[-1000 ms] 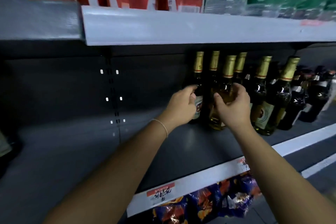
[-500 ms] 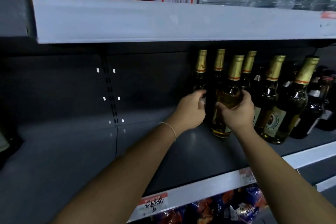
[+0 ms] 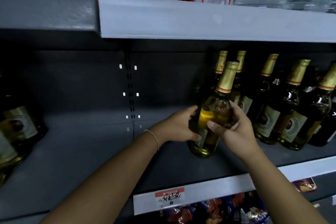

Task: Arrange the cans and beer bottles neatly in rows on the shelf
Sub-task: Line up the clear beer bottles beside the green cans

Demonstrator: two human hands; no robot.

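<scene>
The beer bottle (image 3: 212, 116) is smooth, glossy glass, round-bodied and narrowing to a long neck wrapped in crinkled gold foil with a red band; pale yellow liquid glows through it. It stands near the front of the matte dark grey metal shelf (image 3: 87, 143), its long axis close to upright but leaning, the cap tipped up and to the right, the base down and left. The left hand (image 3: 179, 126) curls round the lower body, thumb across the paper label, a thin cord bracelet on the wrist. The right hand (image 3: 234, 127) grips the shoulder from the other side, fingers wrapped behind the glass. Half a second ago this bottle stood further back, in line with the other gold-necked bottles (image 3: 283, 107); now it sits forward of them and to their left, closer to the shelf's pale edge strip with its handwritten price tag (image 3: 170, 197). More labelled bottles (image 3: 16, 129) stand blurred at the far left.
</scene>
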